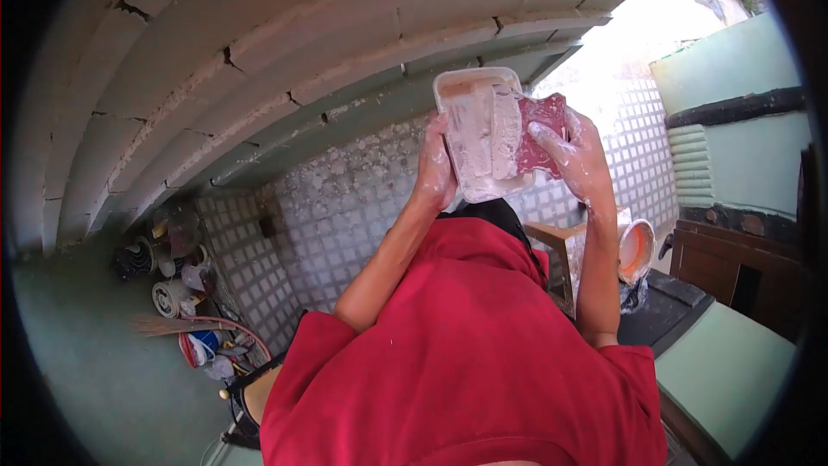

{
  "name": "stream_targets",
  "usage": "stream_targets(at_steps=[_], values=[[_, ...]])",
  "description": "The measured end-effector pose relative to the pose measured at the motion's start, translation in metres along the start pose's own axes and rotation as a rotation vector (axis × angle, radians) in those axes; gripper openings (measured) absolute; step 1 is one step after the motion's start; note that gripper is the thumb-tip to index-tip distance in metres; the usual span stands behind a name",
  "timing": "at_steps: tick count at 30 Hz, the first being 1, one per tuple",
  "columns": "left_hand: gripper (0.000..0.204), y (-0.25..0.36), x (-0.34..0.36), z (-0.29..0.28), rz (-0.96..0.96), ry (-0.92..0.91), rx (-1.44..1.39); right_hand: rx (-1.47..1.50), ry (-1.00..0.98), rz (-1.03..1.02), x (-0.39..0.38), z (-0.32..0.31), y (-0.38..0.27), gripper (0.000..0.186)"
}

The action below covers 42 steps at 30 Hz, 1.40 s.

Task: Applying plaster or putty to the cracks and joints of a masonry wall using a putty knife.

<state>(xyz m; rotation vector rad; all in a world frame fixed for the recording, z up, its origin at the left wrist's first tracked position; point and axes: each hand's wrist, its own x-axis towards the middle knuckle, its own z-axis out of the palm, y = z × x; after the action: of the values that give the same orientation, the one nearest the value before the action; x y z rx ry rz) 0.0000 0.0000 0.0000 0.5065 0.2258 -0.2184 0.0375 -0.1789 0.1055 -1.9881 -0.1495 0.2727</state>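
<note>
My left hand (437, 168) grips the side of a shallow white rectangular tray (476, 78), its fingers mostly hidden beneath. The tray is tilted and holds a smeared, pale plaster-like paste (470, 142). My right hand (583, 160) is closed on a dark red flat spreader (543, 112) with wavy edges, its thumb across the face. The spreader's left edge lies over the tray, against a thick ridge of paste. White paste spots both hands.
A pale block wall (345, 43) with gaps at its joints rises ahead and left. Tiled floor (336, 198) lies below. At right are an orange-lined bucket (636, 248) and a brown wooden cabinet (720, 259). Several tubs and a straw broom (177, 325) stand at left.
</note>
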Motion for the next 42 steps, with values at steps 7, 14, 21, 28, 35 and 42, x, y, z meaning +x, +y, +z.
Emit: stream_targets(at_steps=[7,14,21,28,35,42], values=[[0.037,-0.024,0.027,0.027,0.15,0.064,0.117,0.033,-0.068,-0.024,0.035,-0.036,0.038,0.025],[0.034,-0.085,0.093,0.054,0.122,0.034,0.116,-0.157,-0.099,-0.212,0.066,-0.106,0.084,0.027],[0.044,-0.14,0.14,0.111,-0.012,-0.011,0.122,-0.06,-0.137,-0.124,0.074,-0.207,0.102,0.025],[0.047,-0.179,0.164,0.14,0.111,0.073,0.16,-0.061,-0.125,-0.097,0.073,-0.247,0.125,0.023],[0.043,-0.191,0.172,0.147,0.155,0.112,0.179,-0.109,-0.005,-0.191,0.08,-0.236,0.158,0.024],[0.038,-0.197,0.181,0.14,0.211,0.169,0.27,0.043,-0.064,-0.066,0.092,-0.23,0.183,0.019]])
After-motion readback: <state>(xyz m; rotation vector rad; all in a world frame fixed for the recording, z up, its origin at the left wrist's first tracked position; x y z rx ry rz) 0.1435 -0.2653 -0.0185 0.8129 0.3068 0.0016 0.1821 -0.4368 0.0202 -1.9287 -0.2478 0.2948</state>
